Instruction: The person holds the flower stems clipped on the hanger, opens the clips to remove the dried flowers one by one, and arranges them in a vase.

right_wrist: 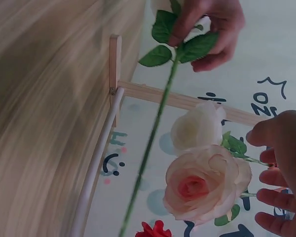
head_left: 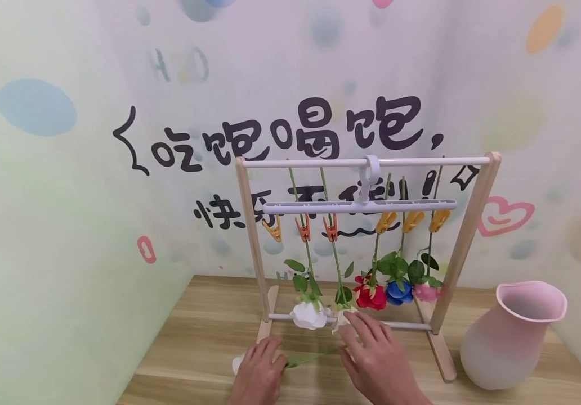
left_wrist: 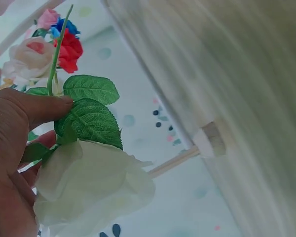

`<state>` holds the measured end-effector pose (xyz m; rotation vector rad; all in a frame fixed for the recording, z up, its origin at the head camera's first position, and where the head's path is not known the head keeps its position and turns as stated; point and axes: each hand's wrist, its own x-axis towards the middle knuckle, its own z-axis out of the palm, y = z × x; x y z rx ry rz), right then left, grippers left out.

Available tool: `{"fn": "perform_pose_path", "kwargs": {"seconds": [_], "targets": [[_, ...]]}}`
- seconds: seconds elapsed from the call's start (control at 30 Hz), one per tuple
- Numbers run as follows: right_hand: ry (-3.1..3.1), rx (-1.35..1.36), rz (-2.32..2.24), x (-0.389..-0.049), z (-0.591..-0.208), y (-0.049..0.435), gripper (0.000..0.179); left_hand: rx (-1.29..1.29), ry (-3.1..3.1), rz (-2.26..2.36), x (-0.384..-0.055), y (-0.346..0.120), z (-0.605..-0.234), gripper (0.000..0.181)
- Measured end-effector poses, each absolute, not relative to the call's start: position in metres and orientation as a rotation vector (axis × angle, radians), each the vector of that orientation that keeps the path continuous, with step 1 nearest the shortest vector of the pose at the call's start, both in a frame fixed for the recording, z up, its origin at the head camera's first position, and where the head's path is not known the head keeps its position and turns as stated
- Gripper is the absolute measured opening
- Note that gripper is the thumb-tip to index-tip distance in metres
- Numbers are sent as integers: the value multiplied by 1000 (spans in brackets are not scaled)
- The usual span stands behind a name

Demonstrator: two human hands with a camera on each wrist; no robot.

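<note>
Left wrist; bent fingers point(left_wrist: 48, 139) round stem point(left_wrist: 54, 66)

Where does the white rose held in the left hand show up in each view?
Head: low, left of centre; white rose mostly hidden by the left hand.
Left wrist: bloom large at bottom left.
Right wrist: stem slants from top centre to the bottom edge; bloom mostly hidden.
Shared landmark: the red flower.
</note>
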<state>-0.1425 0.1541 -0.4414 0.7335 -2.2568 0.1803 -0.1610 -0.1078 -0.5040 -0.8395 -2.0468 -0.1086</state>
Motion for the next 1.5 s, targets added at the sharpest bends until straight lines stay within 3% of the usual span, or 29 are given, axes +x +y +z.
{"fn": "perform_pose_path", "kwargs": {"seconds": [0.1, 0.23, 0.33, 0.4, 0.6, 0.9, 1.0, 1.17, 1.5], "targets": [[-2286, 788, 138, -141, -445, 153, 23, -851, -2041, -96, -160, -105, -498, 13], [-2307, 818, 71, -139, -449, 151, 42, -858, -2034, -88, -158, -102, -492, 48], [-2332, 824, 55, -138, -451, 151, 45, -867, -2036, -96, -157, -99, -489, 57], [-2344, 830, 53, -138, -453, 150, 43, -876, -2045, -101, -156, -98, -486, 53], [-2344, 853, 25, -136, -455, 151, 43, -921, -2043, -136, -153, -93, -475, 16], [-2281, 867, 35, -136, -461, 152, 31, -966, -2053, -146, -152, -89, -464, 8], [-2259, 882, 73, -136, -463, 154, 11, -973, -2074, -146, -151, -87, -461, 10], [-2224, 897, 121, -135, -465, 156, 70, -989, -2069, -148, -152, -83, -456, 13], [-2168, 820, 180, -135, -459, 157, 66, -988, -2096, -165, -151, -80, -449, 21]]}}
